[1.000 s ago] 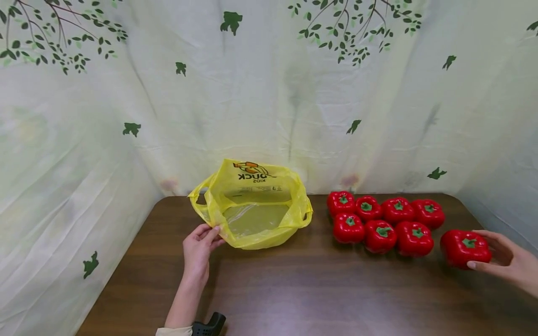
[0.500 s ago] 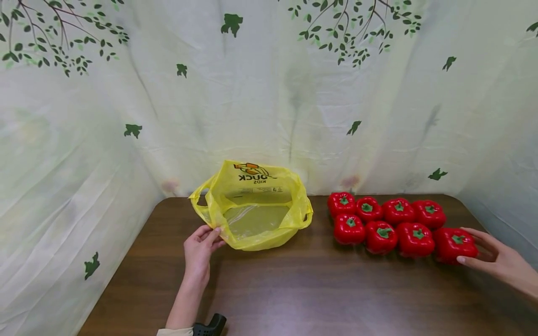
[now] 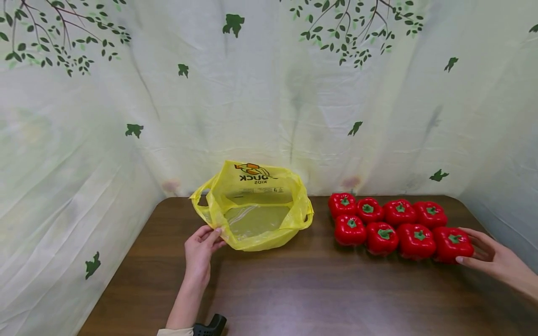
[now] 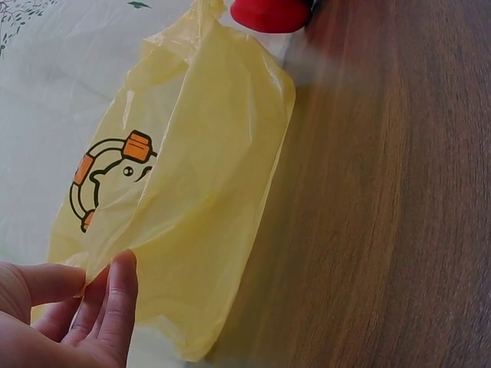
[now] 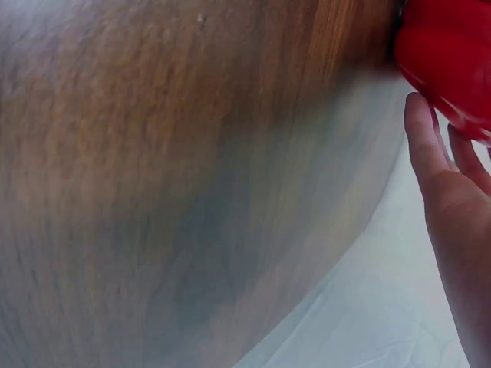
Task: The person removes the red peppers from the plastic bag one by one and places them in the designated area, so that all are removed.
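My left hand (image 3: 198,259) pinches the near left rim of a yellow plastic bag (image 3: 262,240) with a duck print, whose mouth gapes wide. The left wrist view shows thumb and fingertips closing on the thin film (image 4: 215,169). Far to the right, my right hand (image 3: 498,256) holds a glossy red bell pepper (image 3: 449,247) with a green stem, thumb in front and fingers behind. That pepper sits at the right end of the front row, right beside its neighbour (image 3: 416,247). In the right wrist view, the hand's fingertips are at the pepper's side (image 5: 449,57).
More red bell peppers stand in two rows, the back row (image 3: 399,213) close behind the front one. The brown wooden table (image 3: 294,289) has rounded far corners. A pale leaf-patterned curtain (image 3: 269,102) hangs behind and at the sides.
My right hand has moved the bell pepper left, from apart to the end of the front row. My left hand keeps its pinch on the bag's rim.
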The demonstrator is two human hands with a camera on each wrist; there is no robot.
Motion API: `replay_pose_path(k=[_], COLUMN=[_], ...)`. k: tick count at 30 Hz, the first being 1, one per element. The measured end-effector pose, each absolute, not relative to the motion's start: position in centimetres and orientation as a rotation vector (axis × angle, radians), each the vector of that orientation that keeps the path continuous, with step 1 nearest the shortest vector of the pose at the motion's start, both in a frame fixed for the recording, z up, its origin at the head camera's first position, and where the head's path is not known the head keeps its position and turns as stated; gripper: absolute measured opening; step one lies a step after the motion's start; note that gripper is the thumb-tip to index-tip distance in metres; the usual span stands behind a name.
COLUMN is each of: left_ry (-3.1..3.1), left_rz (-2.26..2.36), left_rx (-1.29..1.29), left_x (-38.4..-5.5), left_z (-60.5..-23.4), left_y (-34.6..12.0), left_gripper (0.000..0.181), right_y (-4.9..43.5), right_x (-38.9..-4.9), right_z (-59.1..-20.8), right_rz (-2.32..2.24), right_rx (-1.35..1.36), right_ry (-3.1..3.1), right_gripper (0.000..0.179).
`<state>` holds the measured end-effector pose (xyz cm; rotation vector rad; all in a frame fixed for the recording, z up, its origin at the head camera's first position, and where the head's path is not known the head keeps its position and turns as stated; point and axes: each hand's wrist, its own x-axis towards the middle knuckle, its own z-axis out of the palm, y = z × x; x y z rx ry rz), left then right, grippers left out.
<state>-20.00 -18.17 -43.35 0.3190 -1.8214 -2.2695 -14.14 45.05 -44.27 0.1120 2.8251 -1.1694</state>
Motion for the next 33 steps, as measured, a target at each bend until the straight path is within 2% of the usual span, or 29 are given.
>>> replay_pose_path(k=[17,22,26,30,33], left_ry=[-1.820,-1.803,-1.788,-1.776,-1.786], left_rz=[-2.280,-2.287,-2.287,-2.292,-2.291], left_rx=[0.315,0.303,0.303,0.304,0.294], left_x=[-19.9,-20.0,-20.2,-20.3,-20.2], left_z=[-43.4,-43.4,-43.5,-43.6,-43.4], left_y=[-18.2,-18.1,-18.0,-17.9,-18.1], left_gripper=[0.023,0.023,0.020,0.015,0.017], right_y=[45.1,45.2,45.6,45.4,44.6], right_x=[-13.3,-12.4,-11.5,-11.0,-10.7], right_z=[-44.8,-45.6,-46.2,-45.7,-45.0], right_rz=[-1.223,-1.300,-1.421,-1.550,-1.571], right_rx=[0.137,0.131,0.010,-0.064,-0.018], right_ry=[2.857,2.957,3.076,3.153,3.196], right_gripper=[0.100,0.091,0.086,0.086,0.084])
